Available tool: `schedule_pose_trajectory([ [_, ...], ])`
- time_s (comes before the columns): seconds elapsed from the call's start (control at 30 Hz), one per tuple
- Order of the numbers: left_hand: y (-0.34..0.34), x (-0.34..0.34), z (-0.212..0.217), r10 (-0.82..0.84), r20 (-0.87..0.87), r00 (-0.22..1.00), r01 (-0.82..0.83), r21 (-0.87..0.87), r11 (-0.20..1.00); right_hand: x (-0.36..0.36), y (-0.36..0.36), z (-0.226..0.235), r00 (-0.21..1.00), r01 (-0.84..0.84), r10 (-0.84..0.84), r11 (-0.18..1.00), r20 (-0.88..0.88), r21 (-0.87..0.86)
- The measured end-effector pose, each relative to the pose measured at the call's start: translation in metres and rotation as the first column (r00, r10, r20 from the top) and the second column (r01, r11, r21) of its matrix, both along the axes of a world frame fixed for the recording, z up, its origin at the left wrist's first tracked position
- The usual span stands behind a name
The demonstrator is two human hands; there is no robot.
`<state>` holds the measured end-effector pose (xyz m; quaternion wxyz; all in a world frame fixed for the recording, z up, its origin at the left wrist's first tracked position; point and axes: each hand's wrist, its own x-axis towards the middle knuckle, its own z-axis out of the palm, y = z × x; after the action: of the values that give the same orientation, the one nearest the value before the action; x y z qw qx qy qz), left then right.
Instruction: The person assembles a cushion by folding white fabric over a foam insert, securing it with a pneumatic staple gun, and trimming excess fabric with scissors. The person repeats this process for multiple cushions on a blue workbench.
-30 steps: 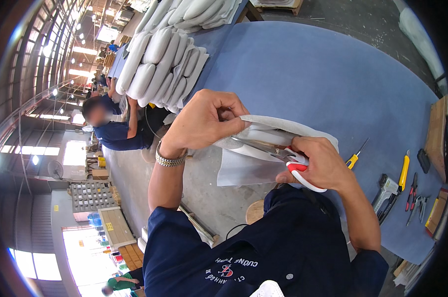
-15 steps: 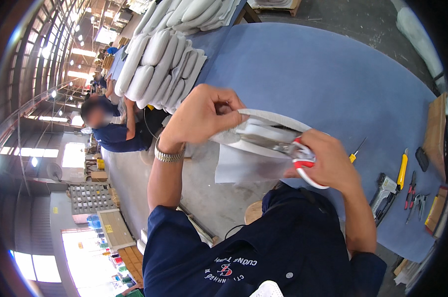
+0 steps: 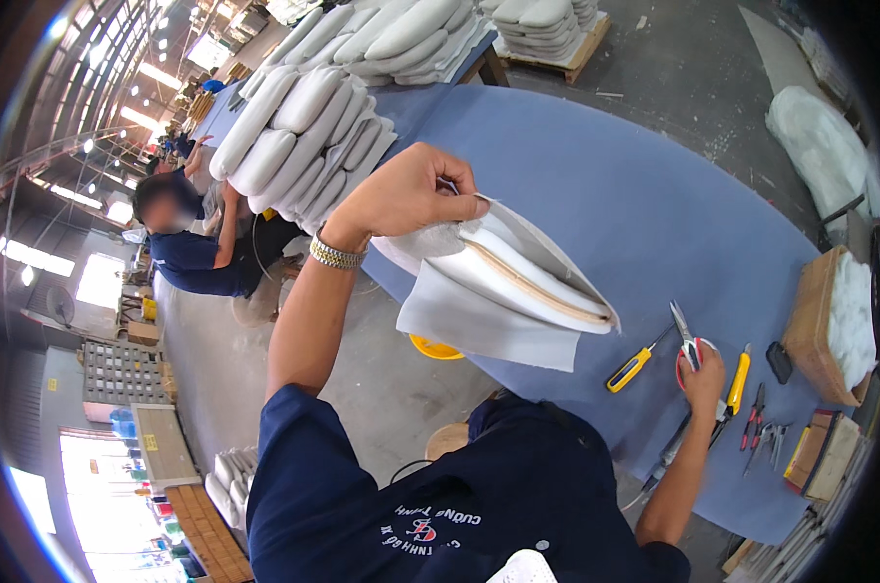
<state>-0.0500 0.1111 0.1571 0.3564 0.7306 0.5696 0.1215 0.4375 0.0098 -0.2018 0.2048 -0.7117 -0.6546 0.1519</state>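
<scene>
Upholstered pad (image 3: 529,279) held up at the tabletop (image 3: 595,175)'s near edge, scissors (image 3: 688,338) off to the right

Loads of blue surface between the pad and that curved far edge; it's tighter on the left by the stacked white pads (image 3: 294,136), and on the right with a yellow-handled screwdriver (image 3: 629,371), red-handled pliers (image 3: 754,418) and a cardboard box (image 3: 817,316). As for hands, the left hand (image 3: 415,194) is pinching the cloth at the pad's left end, and a loose grey flap (image 3: 488,330) hangs across the near edge. The right hand (image 3: 703,377) is well apart from the pad, fingers curled round the scissors' handles.
</scene>
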Motion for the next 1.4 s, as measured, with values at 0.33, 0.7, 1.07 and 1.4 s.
schedule_pose_trajectory([
  [0.33,0.009,0.043,0.002,-0.075,-0.049,0.996,0.077,0.050,0.996,-0.224,0.047,0.238,0.460,-0.167,0.595,0.787,-0.659,0.594],
  [0.7,0.000,0.075,0.002,-0.094,0.193,0.977,0.077,0.095,0.992,-0.251,0.053,0.244,0.538,-0.014,0.529,0.784,-0.656,0.621],
  [1.07,0.059,0.005,-0.043,0.173,-0.056,0.983,-0.086,0.695,0.714,-0.163,-0.026,0.128,0.499,-0.068,0.061,0.997,-0.864,0.031],
  [1.4,0.031,-0.117,-0.081,0.334,-0.119,0.935,-0.284,0.315,0.906,-0.322,-0.066,0.008,0.747,-0.642,0.391,0.637,-0.537,-0.428],
])
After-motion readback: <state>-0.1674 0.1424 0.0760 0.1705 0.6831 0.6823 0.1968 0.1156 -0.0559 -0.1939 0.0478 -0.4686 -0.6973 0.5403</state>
